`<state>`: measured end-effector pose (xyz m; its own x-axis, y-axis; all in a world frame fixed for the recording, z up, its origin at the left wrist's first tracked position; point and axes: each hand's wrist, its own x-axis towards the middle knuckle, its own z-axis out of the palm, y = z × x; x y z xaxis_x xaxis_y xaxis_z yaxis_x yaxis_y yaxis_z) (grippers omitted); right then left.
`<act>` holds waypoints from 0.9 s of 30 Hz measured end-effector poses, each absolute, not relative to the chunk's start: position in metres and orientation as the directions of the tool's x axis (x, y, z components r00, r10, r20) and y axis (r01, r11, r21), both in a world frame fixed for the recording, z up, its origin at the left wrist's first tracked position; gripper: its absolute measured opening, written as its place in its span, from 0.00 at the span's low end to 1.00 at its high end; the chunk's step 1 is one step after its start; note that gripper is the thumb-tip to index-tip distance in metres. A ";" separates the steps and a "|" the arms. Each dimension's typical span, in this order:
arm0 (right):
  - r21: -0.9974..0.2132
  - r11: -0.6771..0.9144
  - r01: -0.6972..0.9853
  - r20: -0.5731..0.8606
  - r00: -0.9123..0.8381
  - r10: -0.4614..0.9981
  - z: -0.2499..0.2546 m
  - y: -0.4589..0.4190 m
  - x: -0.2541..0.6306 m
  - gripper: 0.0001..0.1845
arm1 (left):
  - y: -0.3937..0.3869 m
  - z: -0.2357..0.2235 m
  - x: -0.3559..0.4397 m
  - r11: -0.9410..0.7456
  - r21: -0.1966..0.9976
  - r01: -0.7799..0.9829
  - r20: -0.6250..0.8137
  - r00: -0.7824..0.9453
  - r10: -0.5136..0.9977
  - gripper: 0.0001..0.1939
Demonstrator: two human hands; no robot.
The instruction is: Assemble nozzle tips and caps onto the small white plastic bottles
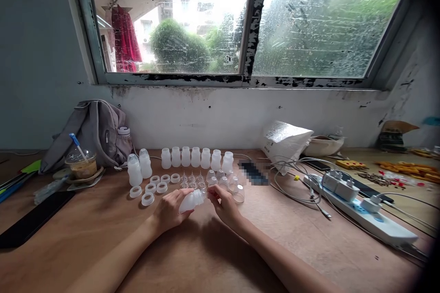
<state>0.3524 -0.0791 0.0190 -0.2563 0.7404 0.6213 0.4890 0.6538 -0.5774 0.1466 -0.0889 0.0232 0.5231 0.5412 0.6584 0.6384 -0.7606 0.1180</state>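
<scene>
My left hand [170,210] is closed around a white translucent plastic bottle [191,201], held on its side just above the wooden table [192,256]. My right hand [223,203] pinches the bottle's neck end with its fingertips. Behind the hands stands a row of several similar white bottles [195,157]. Two capped bottles [139,168] stand to the left. White screw rings [151,188], clear nipples [192,178] and clear caps [237,190] lie between the row and my hands.
A grey backpack [92,132] and a plastic drink cup with a blue straw [81,163] sit at the left. A white paper bag [283,142], tangled cables [295,178] and a white power strip [364,213] lie at the right. A black phone [34,217] lies near the left edge.
</scene>
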 end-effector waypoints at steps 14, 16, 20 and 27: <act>-0.590 0.609 0.531 0.536 -0.307 0.787 0.023 -0.082 0.353 0.20 | -0.092 0.026 0.145 -0.799 0.118 0.590 0.631 0.576 0.519 0.24; -0.594 0.605 0.530 0.525 -0.315 0.791 0.026 -0.084 0.353 0.19 | -0.092 0.027 0.145 -0.798 0.115 0.592 0.631 0.577 0.519 0.24; -0.590 0.620 0.517 0.533 -0.327 0.780 0.030 -0.089 0.353 0.12 | -0.092 0.027 0.145 -0.794 0.112 0.597 0.635 0.572 0.520 0.24; -0.599 0.631 0.493 0.518 -0.361 0.775 0.029 -0.088 0.353 0.14 | -0.093 0.026 0.145 -0.805 0.109 0.583 0.636 0.582 0.507 0.25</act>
<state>0.3532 -0.0880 0.0288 -0.3615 0.7749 0.5185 0.4930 0.6308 -0.5992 0.1450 -0.0926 0.0265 0.5818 0.5067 0.6362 0.5826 -0.8055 0.1086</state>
